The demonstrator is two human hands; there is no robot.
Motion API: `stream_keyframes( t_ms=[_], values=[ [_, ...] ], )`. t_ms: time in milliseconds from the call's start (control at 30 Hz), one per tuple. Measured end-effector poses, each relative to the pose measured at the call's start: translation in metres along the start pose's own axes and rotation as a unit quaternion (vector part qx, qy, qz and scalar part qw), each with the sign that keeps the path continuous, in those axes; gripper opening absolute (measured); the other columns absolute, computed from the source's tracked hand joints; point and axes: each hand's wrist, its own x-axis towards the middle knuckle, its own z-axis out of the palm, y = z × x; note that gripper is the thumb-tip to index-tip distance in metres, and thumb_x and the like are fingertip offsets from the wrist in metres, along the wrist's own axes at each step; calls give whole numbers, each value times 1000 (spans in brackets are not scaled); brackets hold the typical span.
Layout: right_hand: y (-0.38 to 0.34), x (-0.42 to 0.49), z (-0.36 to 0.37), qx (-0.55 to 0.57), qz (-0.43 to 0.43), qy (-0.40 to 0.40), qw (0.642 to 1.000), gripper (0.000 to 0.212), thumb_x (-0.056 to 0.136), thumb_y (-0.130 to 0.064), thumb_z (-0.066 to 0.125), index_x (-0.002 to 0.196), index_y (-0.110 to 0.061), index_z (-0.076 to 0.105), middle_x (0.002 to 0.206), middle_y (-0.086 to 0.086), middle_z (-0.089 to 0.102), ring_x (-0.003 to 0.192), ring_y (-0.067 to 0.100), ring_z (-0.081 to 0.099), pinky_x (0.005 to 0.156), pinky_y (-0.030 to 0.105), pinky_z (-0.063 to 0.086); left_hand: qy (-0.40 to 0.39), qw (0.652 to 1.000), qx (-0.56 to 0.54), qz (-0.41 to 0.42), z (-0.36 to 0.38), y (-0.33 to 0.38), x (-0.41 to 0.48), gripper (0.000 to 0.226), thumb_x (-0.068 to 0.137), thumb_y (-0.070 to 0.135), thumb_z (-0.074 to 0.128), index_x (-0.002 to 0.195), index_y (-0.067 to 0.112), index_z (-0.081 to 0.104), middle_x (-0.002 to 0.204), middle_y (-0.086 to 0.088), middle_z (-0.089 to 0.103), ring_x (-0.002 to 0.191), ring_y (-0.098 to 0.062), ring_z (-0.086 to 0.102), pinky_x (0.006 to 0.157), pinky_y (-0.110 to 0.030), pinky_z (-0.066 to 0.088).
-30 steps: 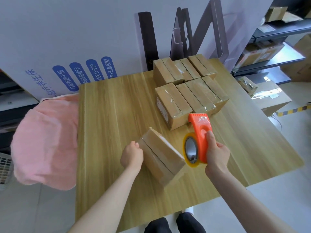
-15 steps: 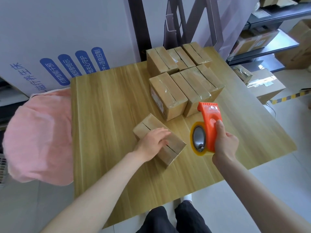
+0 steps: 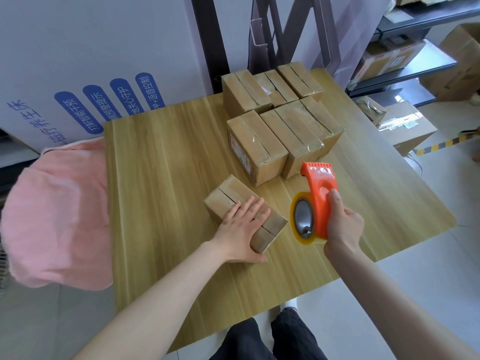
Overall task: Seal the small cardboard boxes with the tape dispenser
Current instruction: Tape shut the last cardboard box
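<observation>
Centrally, a wooden table (image 3: pixel 161 178) carries the work items, and a pink cloth (image 3: pixel 57 211) lies beside its left edge. A group of taped boxes (image 3: pixel 255 144) stands at the far side. Nearer the person, one small cardboard box (image 3: pixel 226 196) lies alone. The left hand (image 3: pixel 241 229) rests flat on it, fingers straight. Just right of it and not touching, the right hand (image 3: pixel 342 227) grips the orange tape dispenser (image 3: pixel 320 203).

A single box (image 3: pixel 228 196) is set on the bench (image 3: pixel 161 178), with the left hand (image 3: pixel 241 229) laid flat on it. At its 3 o'clock the tape dispenser (image 3: pixel 318 203) is held in the right hand (image 3: pixel 342 227). A group of boxes (image 3: pixel 280 126) is packed together at 1 o'clock, further back. A cloth (image 3: pixel 57 211) is found beside the bench at 9 o'clock.
</observation>
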Motion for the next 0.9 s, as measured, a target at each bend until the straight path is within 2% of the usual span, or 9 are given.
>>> stream_keyframes(
  t_ms=[167, 333, 433, 533, 633, 767, 833, 900],
  values=[
    [1, -2, 5, 0, -1, -7, 1000, 40, 88, -46, 63, 66, -13, 61, 69, 6, 61, 61, 19, 57, 59, 29, 46, 12, 999, 40, -8, 7, 5, 0, 111, 68, 70, 52, 152, 22, -2, 161, -5, -14, 146, -24, -20, 118, -48, -5],
    [-1, -2, 7, -6, -6, -5, 1000, 44, 88, -47, 62, 63, -11, 61, 66, 7, 60, 60, 20, 55, 60, 32, 45, -9, 997, 77, 9, 6, -1, 2, 111, 73, 68, 50, 151, 19, -12, 159, -8, -21, 144, -28, -25, 117, -50, -8],
    [-4, -2, 3, -11, -12, -1, 1000, 47, 89, -45, 62, 60, -9, 58, 61, 6, 54, 56, 19, 49, 55, 30, 39, -36, 996, 83, 21, 0, -18, 0, 112, 76, 65, 52, 150, 20, -19, 156, -4, -29, 142, -25, -29, 117, -48, -13],
    [-6, -1, 0, -14, -15, 0, 1000, 46, 89, -45, 62, 61, -9, 58, 61, 6, 55, 56, 19, 50, 53, 29, 39, -67, 996, 57, 4, -14, -45, 3, 108, 80, 56, 59, 151, 26, -18, 155, 3, -30, 143, -22, -28, 118, -44, -12],
    [-3, -1, 2, -22, -9, 1, 1000, 45, 88, -47, 62, 65, -9, 61, 66, 8, 59, 60, 21, 54, 56, 31, 42, -80, 994, 70, -14, -33, -65, 12, 98, 88, 38, 63, 152, 28, -11, 158, 3, -22, 146, -23, -18, 121, -41, -2],
    [-2, -6, 8, -13, -1, -13, 1000, 45, 88, -46, 63, 64, -8, 61, 66, 10, 59, 60, 23, 54, 59, 33, 43, -40, 991, 32, -120, -53, -82, 22, 90, 90, -7, 51, 152, 34, -1, 161, -1, -11, 148, -25, -6, 111, -42, 33],
    [-3, -8, 12, -14, -5, -20, 1000, 45, 89, -44, 62, 64, -7, 61, 65, 10, 58, 58, 23, 52, 56, 31, 41, -23, 989, 15, -145, -55, -90, 25, 96, 86, -18, 43, 152, 35, 0, 161, -2, -9, 148, -25, -5, 106, -45, 40],
    [-5, -8, 15, -23, -10, -26, 999, 47, 90, -44, 61, 63, -6, 60, 64, 11, 57, 56, 22, 51, 53, 30, 40, -13, 989, 16, -150, -56, -97, 30, 96, 85, -19, 43, 153, 34, 1, 161, -2, -8, 148, -26, -4, 105, -47, 41]
  ],
)
